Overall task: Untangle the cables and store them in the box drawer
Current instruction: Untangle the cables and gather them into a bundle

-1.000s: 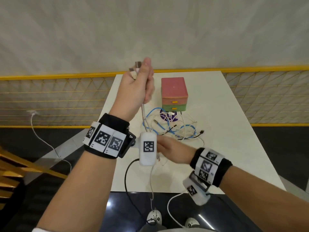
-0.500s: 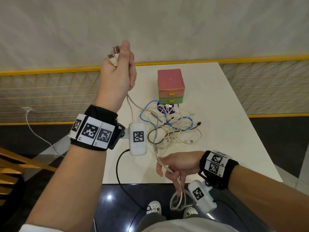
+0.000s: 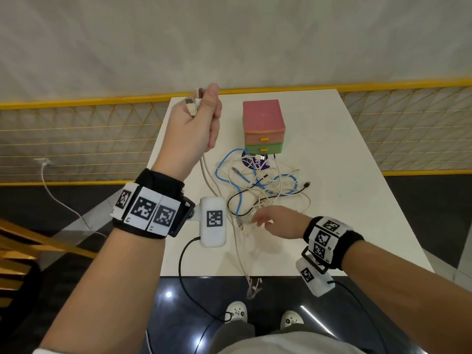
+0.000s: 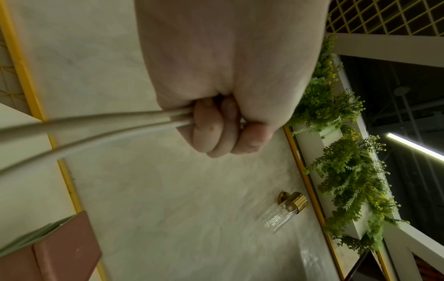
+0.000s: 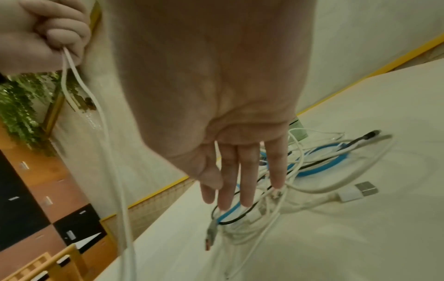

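A white worktop (image 3: 332, 226) is seen over dark glossy floor (image 3: 63, 277). At its near edge a doubled white cable (image 3: 238, 251) hangs over. The right hand (image 3: 275, 222), fingers straight and apart, is held over the tangled cables (image 3: 263, 190) at mid-worktop. The left hand (image 3: 194, 123) is raised at the left edge, clamped round the white cable's two plug ends. The box drawer (image 3: 264, 126) is stood farther back, closed. Bare worktop lies to the right; yellow mesh railing (image 3: 76, 139) and a pale wall lie beyond.

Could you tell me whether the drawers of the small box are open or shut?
Shut: both drawer fronts, pink and green, sit flush with the box.
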`<action>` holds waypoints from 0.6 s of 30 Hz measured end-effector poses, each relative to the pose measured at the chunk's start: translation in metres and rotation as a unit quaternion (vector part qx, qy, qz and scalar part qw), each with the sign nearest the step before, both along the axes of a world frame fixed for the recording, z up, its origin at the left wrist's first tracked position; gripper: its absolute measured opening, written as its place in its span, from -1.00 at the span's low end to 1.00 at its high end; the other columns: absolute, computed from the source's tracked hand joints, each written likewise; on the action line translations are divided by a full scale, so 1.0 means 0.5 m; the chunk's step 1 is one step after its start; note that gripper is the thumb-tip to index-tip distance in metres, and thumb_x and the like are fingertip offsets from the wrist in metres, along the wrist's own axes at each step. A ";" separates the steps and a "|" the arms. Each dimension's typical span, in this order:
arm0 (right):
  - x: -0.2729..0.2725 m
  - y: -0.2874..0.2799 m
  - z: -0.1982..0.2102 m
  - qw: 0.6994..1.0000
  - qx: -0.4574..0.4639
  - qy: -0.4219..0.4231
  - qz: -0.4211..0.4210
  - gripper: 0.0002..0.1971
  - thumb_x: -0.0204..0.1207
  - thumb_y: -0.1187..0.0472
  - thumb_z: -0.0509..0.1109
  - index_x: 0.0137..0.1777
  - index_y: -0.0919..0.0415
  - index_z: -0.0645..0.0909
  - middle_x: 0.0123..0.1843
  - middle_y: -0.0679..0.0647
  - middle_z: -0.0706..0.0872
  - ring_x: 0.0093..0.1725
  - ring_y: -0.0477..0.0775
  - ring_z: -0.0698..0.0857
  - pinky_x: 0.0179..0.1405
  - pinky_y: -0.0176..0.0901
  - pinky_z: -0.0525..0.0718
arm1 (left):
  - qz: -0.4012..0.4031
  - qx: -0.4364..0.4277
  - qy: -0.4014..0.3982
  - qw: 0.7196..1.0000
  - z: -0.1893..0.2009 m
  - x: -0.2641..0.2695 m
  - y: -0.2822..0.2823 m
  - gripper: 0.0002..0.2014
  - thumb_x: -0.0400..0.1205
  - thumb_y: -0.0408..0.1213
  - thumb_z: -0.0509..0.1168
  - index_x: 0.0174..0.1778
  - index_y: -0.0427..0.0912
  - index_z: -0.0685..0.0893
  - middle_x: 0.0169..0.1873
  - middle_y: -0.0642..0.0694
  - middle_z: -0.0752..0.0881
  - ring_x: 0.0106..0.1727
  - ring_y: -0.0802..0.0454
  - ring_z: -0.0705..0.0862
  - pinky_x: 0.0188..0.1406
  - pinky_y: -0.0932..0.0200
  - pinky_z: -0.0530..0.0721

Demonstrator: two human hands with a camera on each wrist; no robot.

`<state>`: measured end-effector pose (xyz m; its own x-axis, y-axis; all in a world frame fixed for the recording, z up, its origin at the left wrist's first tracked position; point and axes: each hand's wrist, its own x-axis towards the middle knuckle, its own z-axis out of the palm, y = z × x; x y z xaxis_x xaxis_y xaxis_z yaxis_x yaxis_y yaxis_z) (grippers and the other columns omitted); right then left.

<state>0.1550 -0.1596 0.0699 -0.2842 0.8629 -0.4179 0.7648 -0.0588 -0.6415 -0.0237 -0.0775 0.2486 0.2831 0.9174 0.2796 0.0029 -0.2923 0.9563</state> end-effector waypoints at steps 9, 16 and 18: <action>0.018 0.060 -0.061 0.985 0.114 -0.016 -0.125 -0.74 0.48 0.43 0.20 -0.02 0.19 0.69 0.02 0.12 0.70 -0.07 0.04 0.62 -0.02 -0.20 0.57 | -0.031 -0.111 0.051 0.992 -0.044 -0.002 0.003 -0.49 0.68 0.17 0.18 -0.46 0.00 0.17 -0.55 0.02 0.18 -0.58 0.10 0.10 -0.67 0.31 0.09; -0.083 0.104 -0.111 0.982 0.112 -0.130 0.077 -0.68 0.55 0.39 0.21 0.21 0.09 0.60 0.37 0.08 0.43 0.19 0.19 0.56 0.17 0.02 0.56 | -0.028 -0.122 0.041 0.991 -0.050 0.007 -0.004 -0.58 0.80 0.07 -0.04 -0.32 -0.09 0.28 -0.42 -0.10 0.13 -0.58 0.15 0.12 -0.66 0.30 0.09; -0.088 0.112 -0.122 0.985 0.103 -0.123 0.057 -0.86 0.56 0.34 0.24 0.03 0.11 0.53 0.27 0.12 0.52 0.10 0.19 0.57 0.12 -0.03 0.54 | -0.030 -0.123 0.035 0.991 -0.050 0.010 -0.007 -0.59 0.79 0.07 -0.02 -0.28 -0.11 0.37 -0.47 -0.02 0.19 -0.58 0.15 0.14 -0.65 0.28 0.09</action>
<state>0.1110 -0.1035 0.0090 -0.2967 0.9047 -0.3057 0.8928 0.1492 -0.4250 -0.0189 -0.0808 0.2237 0.3508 0.9361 0.0266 0.0619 -0.0515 0.9968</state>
